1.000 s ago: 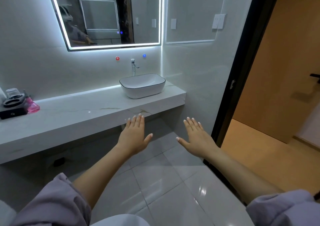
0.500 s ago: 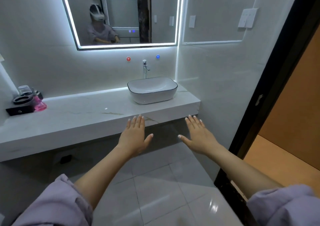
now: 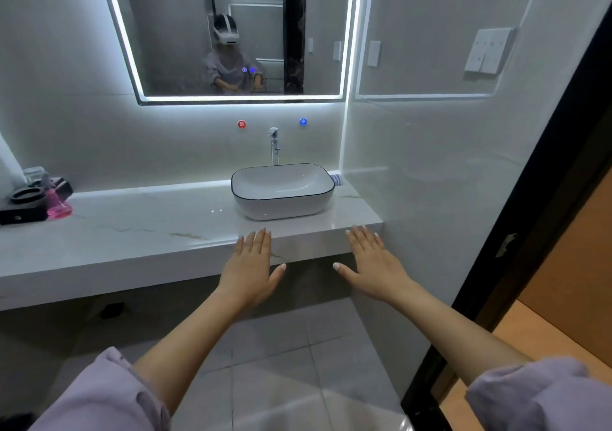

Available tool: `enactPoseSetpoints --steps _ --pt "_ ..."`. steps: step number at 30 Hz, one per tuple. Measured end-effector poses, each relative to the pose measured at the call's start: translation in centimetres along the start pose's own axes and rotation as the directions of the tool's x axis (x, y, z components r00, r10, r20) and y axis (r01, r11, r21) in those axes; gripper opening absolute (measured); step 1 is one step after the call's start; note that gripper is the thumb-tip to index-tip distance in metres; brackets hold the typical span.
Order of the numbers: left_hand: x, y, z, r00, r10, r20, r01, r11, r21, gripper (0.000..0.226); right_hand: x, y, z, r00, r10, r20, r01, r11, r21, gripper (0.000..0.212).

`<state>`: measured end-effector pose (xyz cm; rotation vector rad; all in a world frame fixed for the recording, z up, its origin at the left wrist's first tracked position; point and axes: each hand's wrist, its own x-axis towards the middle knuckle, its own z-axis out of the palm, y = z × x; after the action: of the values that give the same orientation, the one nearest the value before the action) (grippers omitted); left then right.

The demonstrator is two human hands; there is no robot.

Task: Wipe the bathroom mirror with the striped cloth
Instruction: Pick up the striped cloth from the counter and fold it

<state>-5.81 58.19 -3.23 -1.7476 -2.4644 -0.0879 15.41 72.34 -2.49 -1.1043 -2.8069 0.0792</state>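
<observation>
The bathroom mirror [image 3: 185, 33], rimmed with white light, hangs on the wall above the counter. A small piece of the striped cloth [image 3: 336, 179], blue and white, shows behind the right end of the basin; the rest of it is hidden. My left hand [image 3: 251, 268] and my right hand [image 3: 374, 265] are stretched out flat, palms down, fingers apart, in front of the counter's front edge. Both hold nothing. They are well short of the cloth and far below the mirror.
A white basin [image 3: 281, 192] with a tap [image 3: 274, 146] stands on the marble counter [image 3: 132, 228]. A black tray [image 3: 23, 205] and a pink bottle [image 3: 58, 205] sit at the counter's far left. A tiled wall and a dark door frame [image 3: 530, 199] close the right side.
The view has moved closer to the counter and swung left, so the mirror and basin sit more central. Both hands stayed out flat and empty.
</observation>
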Motion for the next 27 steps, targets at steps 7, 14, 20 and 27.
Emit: enactPoseSetpoints --steps 7,14,20,27 --pt "5.4 0.6 1.2 1.000 -0.005 -0.009 0.005 1.000 0.003 0.075 4.8 2.7 1.1 0.999 -0.034 -0.021 0.034 0.999 0.014 0.081" --pt "13.8 -0.7 3.5 0.999 0.017 -0.046 -0.017 1.000 -0.002 0.076 12.0 4.9 3.0 1.000 -0.029 0.010 0.030 0.999 -0.014 0.081" --pt "22.8 -4.8 4.9 0.997 0.034 -0.068 -0.033 0.999 0.015 0.076 22.4 5.8 3.2 1.000 -0.012 -0.001 0.012 0.999 -0.043 0.080" --pt "32.0 -9.1 6.0 0.999 0.039 -0.030 -0.038 0.999 0.017 0.076 31.9 6.5 4.4 1.000 0.013 -0.001 -0.013 0.999 -0.048 0.079"
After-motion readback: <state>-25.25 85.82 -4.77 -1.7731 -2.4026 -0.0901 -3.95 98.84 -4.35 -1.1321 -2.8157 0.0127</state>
